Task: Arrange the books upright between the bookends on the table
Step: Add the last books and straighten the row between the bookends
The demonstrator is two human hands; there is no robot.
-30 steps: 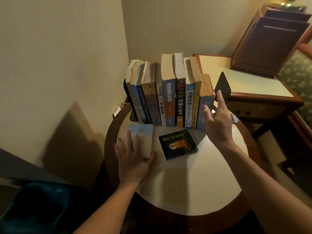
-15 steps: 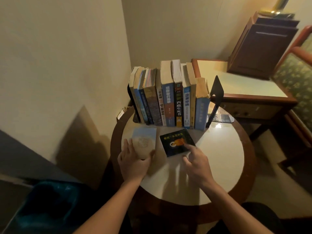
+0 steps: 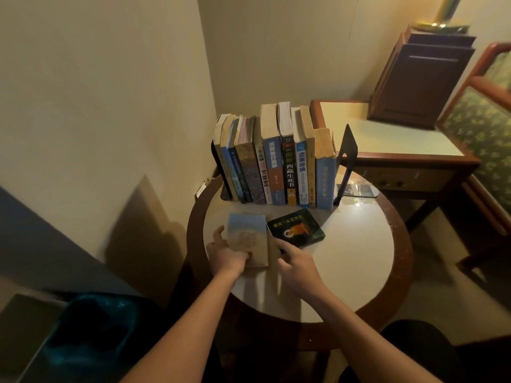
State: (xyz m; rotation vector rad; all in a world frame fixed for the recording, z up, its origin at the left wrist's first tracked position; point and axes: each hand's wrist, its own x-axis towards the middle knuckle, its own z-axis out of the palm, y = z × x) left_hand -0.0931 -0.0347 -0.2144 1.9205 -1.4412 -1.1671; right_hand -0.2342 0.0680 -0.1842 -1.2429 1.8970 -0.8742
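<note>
Left hand (image 3: 228,257) grips pale book (image 3: 247,239), right hand (image 3: 297,268) at its edge.

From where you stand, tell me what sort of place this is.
Likely a hotel room or home sitting corner: a round wooden side table holding a row of upright books, a green floral wooden-framed armchair, and a brass lamp pole.

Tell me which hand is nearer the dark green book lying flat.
Right. The right hand is beside the dark green book; the left hand holds the pale book, further left.
</note>
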